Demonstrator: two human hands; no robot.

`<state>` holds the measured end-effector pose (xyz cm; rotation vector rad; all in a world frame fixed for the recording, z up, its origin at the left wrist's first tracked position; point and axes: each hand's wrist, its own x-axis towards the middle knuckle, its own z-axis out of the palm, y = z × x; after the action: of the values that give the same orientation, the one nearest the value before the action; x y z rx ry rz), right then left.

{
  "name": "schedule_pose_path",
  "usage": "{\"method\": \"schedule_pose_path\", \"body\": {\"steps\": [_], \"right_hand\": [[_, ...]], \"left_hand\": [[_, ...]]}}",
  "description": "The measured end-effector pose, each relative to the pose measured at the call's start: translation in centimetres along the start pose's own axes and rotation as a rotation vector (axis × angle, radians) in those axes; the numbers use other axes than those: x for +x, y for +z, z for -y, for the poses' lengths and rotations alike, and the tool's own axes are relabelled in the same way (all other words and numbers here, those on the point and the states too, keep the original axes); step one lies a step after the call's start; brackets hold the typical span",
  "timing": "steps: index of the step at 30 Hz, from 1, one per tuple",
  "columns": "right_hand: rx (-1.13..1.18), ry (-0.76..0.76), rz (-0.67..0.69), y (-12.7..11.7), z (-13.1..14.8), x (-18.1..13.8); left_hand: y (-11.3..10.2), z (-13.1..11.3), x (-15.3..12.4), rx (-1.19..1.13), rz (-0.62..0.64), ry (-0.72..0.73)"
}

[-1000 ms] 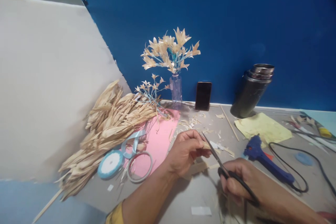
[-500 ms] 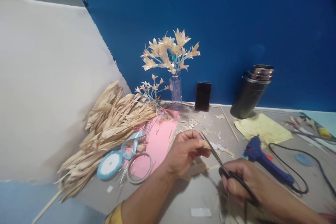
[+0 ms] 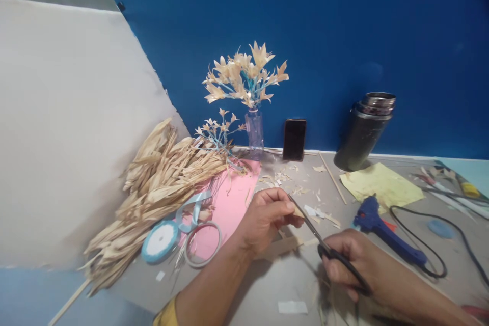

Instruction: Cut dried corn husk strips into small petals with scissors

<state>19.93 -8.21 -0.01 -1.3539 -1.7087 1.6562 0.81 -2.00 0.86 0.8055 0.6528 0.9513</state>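
My left hand pinches a small pale piece of corn husk between thumb and fingers. Black-handled scissors are gripped in my right hand, with its fingers in the loops. Their blades point up and left and lie right at the husk piece, close to my left fingertips. Below my left hand, a flat tan strip rests on the table. Husk scraps and small white paper bits are scattered just beyond the hands.
Dried corn husks, blue ribbon and a tape roll lie left. Behind stand a vase of husk flowers, a phone and a flask. A glue gun with its cord lies right, near yellow paper.
The scissor blades look closer together at the husk piece, and less husk shows past them. Both hands stay nearly in place; the view has shifted slightly.
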Motion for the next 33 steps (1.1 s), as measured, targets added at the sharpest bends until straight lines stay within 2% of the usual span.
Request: {"method": "schedule_pose_path", "body": {"steps": [2, 7, 13, 16, 22, 24, 28, 30, 33], "right_hand": [[0.045, -0.003, -0.002, 0.1, -0.4, 0.1], [0.36, -0.009, -0.097, 0.6, -0.9, 0.5], [0.475, -0.067, -0.408, 0.5, -0.4, 0.9], [0.443, -0.121, -0.495, 0.2, -0.7, 0.9], [0.491, -0.17, -0.506, 0.2, -0.3, 0.6], [0.505, -0.165, -0.508, 0.4, 0.2, 0.6], [0.548, -0.184, -0.594, 0.8, 0.6, 0.9], [0.558, -0.178, -0.601, 0.9, 0.4, 1.1], [0.54, -0.176, -0.526, 1.0, 0.2, 1.0]], "left_hand": [[0.0, 0.0, 0.0, 0.002, 0.006, 0.007], [-0.1, 0.3, 0.1, 0.037, 0.007, 0.034], [0.3, 1.5, 0.1, 0.006, -0.014, -0.089], [0.4, 2.0, 0.1, -0.015, -0.003, -0.131], [0.8, 2.7, -0.1, 0.049, -0.027, -0.197], [1.1, 2.9, -0.3, 0.066, -0.007, -0.173], [1.8, 3.4, -0.7, 0.006, 0.045, -0.117], [2.0, 3.5, -0.7, 0.009, 0.008, -0.114], [1.8, 3.4, -0.6, 0.022, -0.057, -0.122]]}}
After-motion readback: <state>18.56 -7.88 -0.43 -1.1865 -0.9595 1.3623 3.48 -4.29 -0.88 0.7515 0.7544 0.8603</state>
